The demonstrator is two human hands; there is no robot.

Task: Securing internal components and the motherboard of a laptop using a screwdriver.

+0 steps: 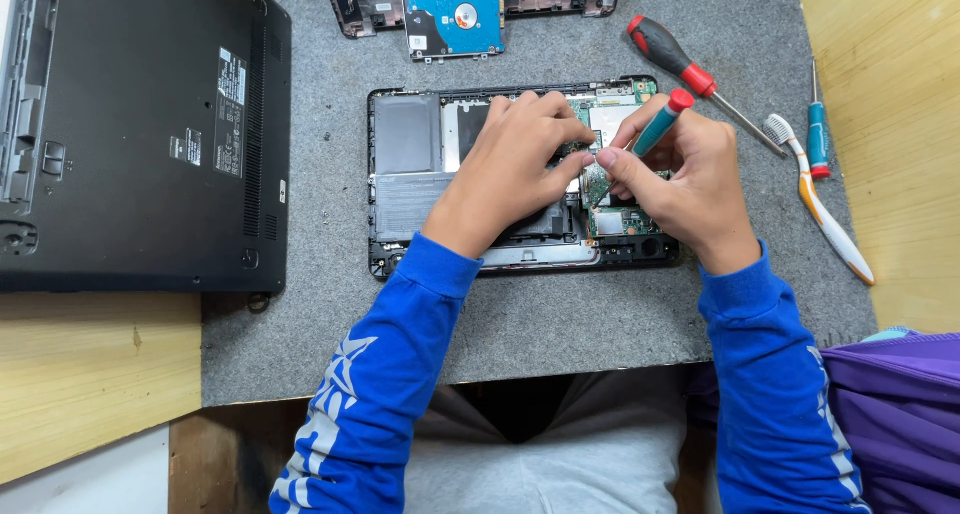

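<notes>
An opened small laptop point(410, 164) lies on a grey felt mat point(560, 324), its battery and green circuit board exposed. My left hand point(510, 169) rests on the laptop's middle, fingers curled down onto the board. My right hand point(680, 179) grips a small teal screwdriver with a red cap point(660, 122), its tip angled down to the board beside my left fingertips. The tip itself is hidden behind my fingers.
A closed black laptop point(140, 124) lies upside down at the left. A blue hard drive point(455, 14) sits on a removed cover at the top. A red-and-black screwdriver point(680, 64), a toothbrush point(820, 204) and a small teal screwdriver point(817, 134) lie at the right.
</notes>
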